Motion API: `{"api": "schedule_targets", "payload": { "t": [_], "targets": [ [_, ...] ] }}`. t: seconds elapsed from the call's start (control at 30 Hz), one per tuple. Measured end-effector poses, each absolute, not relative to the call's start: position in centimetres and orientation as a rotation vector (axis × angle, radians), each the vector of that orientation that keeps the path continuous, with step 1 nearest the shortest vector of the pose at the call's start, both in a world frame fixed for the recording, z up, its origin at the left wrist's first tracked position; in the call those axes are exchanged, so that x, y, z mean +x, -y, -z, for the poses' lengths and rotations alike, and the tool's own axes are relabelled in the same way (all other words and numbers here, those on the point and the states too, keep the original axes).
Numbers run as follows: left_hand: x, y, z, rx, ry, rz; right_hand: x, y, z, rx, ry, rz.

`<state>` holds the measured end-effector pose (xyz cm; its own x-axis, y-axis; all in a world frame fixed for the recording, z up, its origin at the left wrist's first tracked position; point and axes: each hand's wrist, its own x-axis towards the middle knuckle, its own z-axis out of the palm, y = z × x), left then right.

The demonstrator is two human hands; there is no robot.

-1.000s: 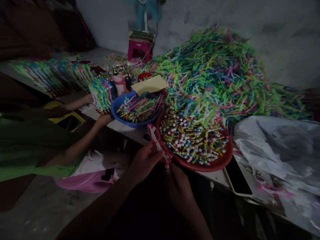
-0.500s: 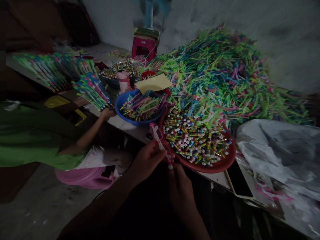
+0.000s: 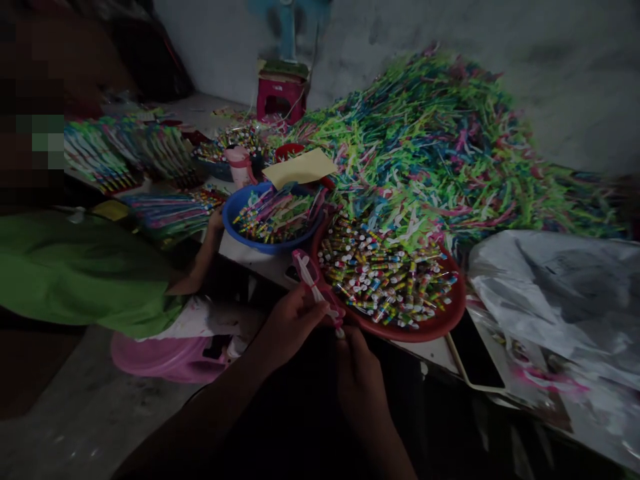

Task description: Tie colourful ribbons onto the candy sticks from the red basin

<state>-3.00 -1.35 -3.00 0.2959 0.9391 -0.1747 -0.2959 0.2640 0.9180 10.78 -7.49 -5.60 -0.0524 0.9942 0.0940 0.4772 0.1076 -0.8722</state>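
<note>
Between my hands is a pink-and-white strip piece [image 3: 306, 268], its looped upper end pointing up and left. My left hand [image 3: 295, 323] pinches its middle. The fingers of my right hand [image 3: 359, 363] are closed on its lower end, where a small white tip shows. Just beyond my hands is a red basin [image 3: 440, 327] with many short, colourful, white-ended pieces. To its left stands a blue basin [image 3: 270, 247] holding strips with similar pieces. A large heap of green, blue and pink strips [image 3: 430, 140] lies behind the basins.
A person in a green shirt [image 3: 85, 270] sits at the left by a pink stool [image 3: 160, 357], a hand at bundled strips [image 3: 165, 212]. A phone [image 3: 475, 353] and white plastic bag [image 3: 555, 293] lie right. Yellow card [image 3: 300, 168] and a pink bottle [image 3: 241, 167] stand behind the blue basin.
The other person's bundle has gone from raised and upright to lying flat and lower. The view has shifted slightly. My hands keep nearly the same hold on the pink-and-white piece.
</note>
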Motion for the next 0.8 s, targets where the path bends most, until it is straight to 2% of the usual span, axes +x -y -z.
{"api": "schedule_targets", "payload": {
  "t": [0.8],
  "targets": [
    [-3.0, 1.3, 2.3, 0.941, -0.882, -0.996, 11.0, 7.4, 5.7, -1.399, 1.678, -0.899]
  ]
}}
